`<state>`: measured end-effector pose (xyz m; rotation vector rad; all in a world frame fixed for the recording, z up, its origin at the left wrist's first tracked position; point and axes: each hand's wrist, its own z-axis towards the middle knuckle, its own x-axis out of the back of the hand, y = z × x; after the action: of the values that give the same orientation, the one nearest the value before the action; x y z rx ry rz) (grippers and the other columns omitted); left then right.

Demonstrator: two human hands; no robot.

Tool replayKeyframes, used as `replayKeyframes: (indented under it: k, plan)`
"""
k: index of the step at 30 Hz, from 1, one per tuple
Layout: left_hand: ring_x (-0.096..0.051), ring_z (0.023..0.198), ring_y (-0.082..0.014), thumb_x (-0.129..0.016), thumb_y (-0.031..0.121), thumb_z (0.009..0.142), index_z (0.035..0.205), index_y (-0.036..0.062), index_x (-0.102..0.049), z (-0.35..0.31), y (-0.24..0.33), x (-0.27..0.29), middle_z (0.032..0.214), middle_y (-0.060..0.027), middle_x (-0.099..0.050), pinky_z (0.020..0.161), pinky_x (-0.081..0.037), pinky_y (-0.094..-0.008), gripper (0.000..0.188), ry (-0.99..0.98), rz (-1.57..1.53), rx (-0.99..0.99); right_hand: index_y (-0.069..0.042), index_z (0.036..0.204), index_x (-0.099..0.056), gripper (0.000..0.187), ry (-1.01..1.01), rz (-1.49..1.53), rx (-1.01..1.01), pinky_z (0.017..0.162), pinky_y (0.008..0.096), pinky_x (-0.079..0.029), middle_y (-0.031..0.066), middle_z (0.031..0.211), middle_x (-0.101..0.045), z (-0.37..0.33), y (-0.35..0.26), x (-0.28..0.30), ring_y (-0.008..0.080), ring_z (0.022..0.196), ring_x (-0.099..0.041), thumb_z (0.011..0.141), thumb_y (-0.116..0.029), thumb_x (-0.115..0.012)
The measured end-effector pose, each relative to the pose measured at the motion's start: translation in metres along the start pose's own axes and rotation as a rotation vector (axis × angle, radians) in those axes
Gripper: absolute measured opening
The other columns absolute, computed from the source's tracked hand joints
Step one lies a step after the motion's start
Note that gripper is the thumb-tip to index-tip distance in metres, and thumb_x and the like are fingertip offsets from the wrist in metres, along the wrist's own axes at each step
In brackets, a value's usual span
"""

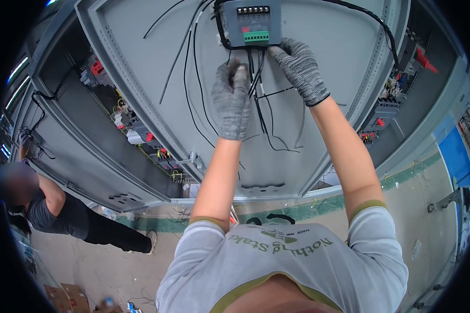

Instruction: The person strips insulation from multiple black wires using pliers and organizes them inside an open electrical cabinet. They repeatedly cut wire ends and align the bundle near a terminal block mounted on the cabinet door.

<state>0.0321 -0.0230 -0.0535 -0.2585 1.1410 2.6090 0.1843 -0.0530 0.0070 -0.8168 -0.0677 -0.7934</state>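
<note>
Both my hands wear grey knitted gloves and are raised to a grey cabinet door panel (318, 151). A grey module (254, 22) with a black terminal strip and a green connector (256, 36) is mounted on it. My left hand (231, 99) is closed below the module's left corner, fingertips pinched on a thin black wire. My right hand (300, 70) is at the module's lower right corner, thumb and fingers closed on the black cable bundle (245, 48) along its bottom edge. Loose black wires (261, 112) hang between my hands, one crossed by a cable tie.
More loose wires (187, 78) hang left of my left hand. Open cabinet bays on both sides hold breakers and wiring (136, 136), with a red handle (425, 61) at right. Another person (83, 214) works at a panel on the far left. Wire scraps lie on the floor.
</note>
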Motion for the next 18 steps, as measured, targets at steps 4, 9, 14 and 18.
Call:
replayKeyframes:
  k: [4,9,14,18]
  plan:
    - [-0.057,0.080,-0.0067,-0.068,0.015,0.089,0.104,0.0001,-0.065,0.028,0.018,-0.015,0.092,-0.0039,-0.066,0.069,-0.046,-0.0214,0.021,-0.097,-0.147,0.255,0.003,0.098,-0.068,0.027,0.077,-0.021,-0.058,0.073,0.0290,-0.049,0.0084,0.080,-0.070,-0.001,-0.005,-0.005,0.0135,0.073,-0.061,0.089,-0.022,-0.063]
    - [-0.058,0.073,-0.0067,-0.068,0.015,0.090,0.104,0.0015,-0.066,0.036,0.019,-0.022,0.086,-0.0019,-0.067,0.067,-0.046,-0.0215,0.020,-0.136,-0.198,0.318,0.000,0.090,-0.068,0.019,0.236,0.012,0.077,0.066,0.0272,-0.049,0.0039,0.069,-0.065,-0.015,-0.002,-0.018,0.0094,0.066,-0.059,0.088,-0.018,-0.065]
    - [-0.060,0.078,-0.0085,-0.065,0.013,0.092,0.110,0.0026,-0.064,0.041,0.015,-0.019,0.091,-0.0021,-0.067,0.071,-0.049,-0.0217,0.021,-0.116,-0.230,0.422,-0.002,0.093,-0.068,0.012,0.464,-0.304,0.518,0.064,0.0316,-0.052,0.0133,0.075,-0.068,-0.021,0.005,-0.027,0.0242,0.066,-0.066,0.088,-0.011,-0.062]
    - [-0.061,0.082,-0.0092,-0.062,0.014,0.094,0.114,0.0038,-0.062,0.038,0.003,-0.022,0.095,-0.0025,-0.066,0.074,-0.050,-0.0222,0.022,-0.111,-0.483,0.371,-0.004,0.088,-0.065,0.009,0.422,-0.405,0.470,0.061,0.0368,-0.052,0.0154,0.077,-0.066,-0.021,-0.002,-0.026,0.0319,0.067,-0.065,0.088,-0.012,-0.060]
